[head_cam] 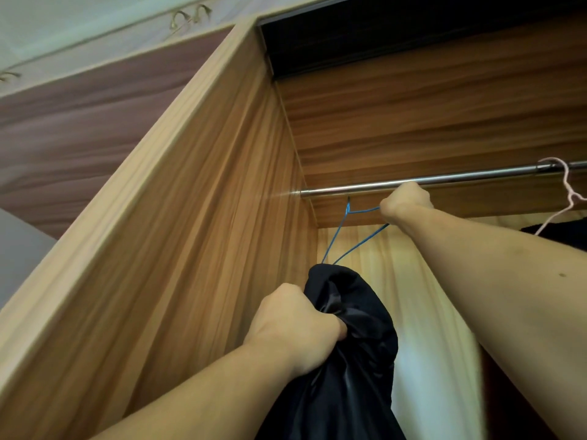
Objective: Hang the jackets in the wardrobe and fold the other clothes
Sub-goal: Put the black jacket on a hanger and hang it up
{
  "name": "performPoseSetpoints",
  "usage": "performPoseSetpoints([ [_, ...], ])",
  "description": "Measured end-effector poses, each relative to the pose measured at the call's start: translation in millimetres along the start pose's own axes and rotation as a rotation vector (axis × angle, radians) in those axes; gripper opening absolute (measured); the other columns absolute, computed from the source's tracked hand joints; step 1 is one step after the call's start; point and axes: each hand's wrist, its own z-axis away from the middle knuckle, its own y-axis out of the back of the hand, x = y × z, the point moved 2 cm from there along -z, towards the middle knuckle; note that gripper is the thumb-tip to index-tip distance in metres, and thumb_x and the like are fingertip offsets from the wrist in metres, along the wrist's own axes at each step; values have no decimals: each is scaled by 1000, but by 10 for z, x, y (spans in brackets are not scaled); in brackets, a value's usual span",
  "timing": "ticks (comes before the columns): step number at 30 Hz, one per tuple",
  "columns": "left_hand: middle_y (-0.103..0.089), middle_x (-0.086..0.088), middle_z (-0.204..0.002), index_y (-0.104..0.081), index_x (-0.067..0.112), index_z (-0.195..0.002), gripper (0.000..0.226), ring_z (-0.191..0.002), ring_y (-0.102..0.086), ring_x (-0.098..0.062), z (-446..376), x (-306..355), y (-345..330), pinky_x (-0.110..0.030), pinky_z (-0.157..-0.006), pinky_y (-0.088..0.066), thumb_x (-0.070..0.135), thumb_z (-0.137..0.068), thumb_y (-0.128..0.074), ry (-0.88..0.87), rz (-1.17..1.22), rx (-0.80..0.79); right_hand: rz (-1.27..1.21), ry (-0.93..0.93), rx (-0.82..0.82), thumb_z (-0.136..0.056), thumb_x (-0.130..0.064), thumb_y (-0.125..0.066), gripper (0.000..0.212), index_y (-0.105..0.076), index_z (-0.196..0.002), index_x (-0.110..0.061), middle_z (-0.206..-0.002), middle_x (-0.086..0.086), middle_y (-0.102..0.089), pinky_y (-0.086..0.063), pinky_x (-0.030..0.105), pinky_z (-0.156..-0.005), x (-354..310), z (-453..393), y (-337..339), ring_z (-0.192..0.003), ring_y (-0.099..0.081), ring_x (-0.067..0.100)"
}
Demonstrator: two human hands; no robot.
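I look up into a wooden wardrobe (222, 173) with a metal rail (355, 186) across its top. A black jacket (352, 360) hangs bunched from a thin blue wire hanger (336, 239). My left hand (298, 325) grips the jacket's fabric near its top. My right hand (405, 201) is raised just under the rail and grips the hanger's upper wire. The hanger's hook (348, 203) sits right at the rail; whether it rests over the rail I cannot tell.
A pink hanger (568, 192) hangs on the rail at the right, with a dark garment (559, 230) below it. The wardrobe's left side panel stands close to the jacket. Metal hooks (190, 17) show on the wall above.
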Motion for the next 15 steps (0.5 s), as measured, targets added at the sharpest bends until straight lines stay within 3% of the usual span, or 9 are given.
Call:
performPoseSetpoints([
  [4,-74,-2,-76,-70,15,-77,27,-73,-71,-22,18,-27,45,-42,-72,-60,33,-57,-69,3,-2,23,-48,-32,-23,-88,-17,-60,14,-60,-100,-8,-107,15,-63,-51,34,-74,112,-4,-1,-98,-64,33],
  [8,-73,0,-76,-71,18,-77,18,-74,-70,-21,23,-40,79,-40,-74,-59,30,-64,-74,-9,-20,53,-108,-33,-88,-94,-15,-48,20,-54,-78,-3,-88,16,-54,-43,30,-65,629,125,-11,-77,-55,31],
  [10,-73,-1,-77,-71,18,-76,16,-76,-70,-21,30,-30,87,-40,-76,-58,29,-66,-75,-16,-34,63,-216,-69,-253,-94,-11,-45,23,-53,-72,-7,-81,16,-55,-36,26,-56,1031,354,-64,-61,-49,27],
  [12,-74,-1,-76,-72,18,-77,15,-76,-70,-22,54,-32,92,-41,-78,-58,28,-67,-75,-6,-43,54,-224,-209,-535,-93,-18,-51,15,-58,-84,-9,-58,6,-57,-29,22,-48,1468,759,-160,-45,-48,18],
  [14,-73,1,-70,-72,19,-74,12,-72,-70,-20,80,-54,95,-40,-73,-58,27,-67,-76,10,-57,46,-249,-377,-808,-92,-27,-58,16,-53,-87,-12,-42,-3,-44,-29,18,-44,1855,1220,-288,-34,-40,12],
  [15,-72,3,-66,-72,20,-71,11,-70,-69,-19,101,-80,91,-37,-68,-57,29,-67,-78,20,-66,50,-312,-439,-847,-92,-27,-59,19,-49,-84,-12,-41,-4,-36,-27,16,-42,2007,1419,-322,-32,-34,12],
])
